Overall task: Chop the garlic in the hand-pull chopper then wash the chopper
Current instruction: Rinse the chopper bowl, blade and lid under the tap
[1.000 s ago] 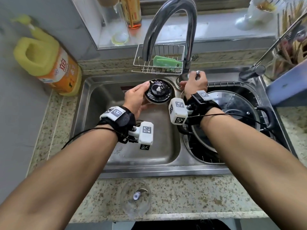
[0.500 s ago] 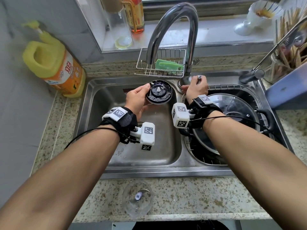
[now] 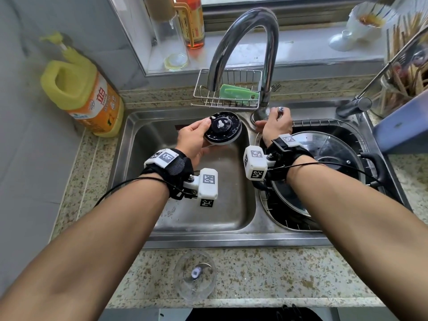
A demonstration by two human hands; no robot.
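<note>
My left hand (image 3: 193, 141) holds the chopper's round lid (image 3: 223, 128) over the left sink basin (image 3: 148, 144), its dark underside facing up under the tap spout (image 3: 245, 40). Bits of garlic cling to the lid. My right hand (image 3: 275, 125) grips the small tap handle (image 3: 280, 110) at the foot of the tap. No water stream shows. The clear chopper bowl (image 3: 195, 275), with its blade inside, stands on the counter by the front edge.
A yellow detergent bottle (image 3: 85, 89) stands on the counter at left. A wire rack with a green scraper (image 3: 238, 95) hangs behind the tap. The right basin holds a pan with a glass lid (image 3: 328, 158). Chopsticks holder (image 3: 407, 82) at right.
Both hands stay in place; the view has tilted slightly so everything sits a little lower in the frame. The lid stays under the spout.
</note>
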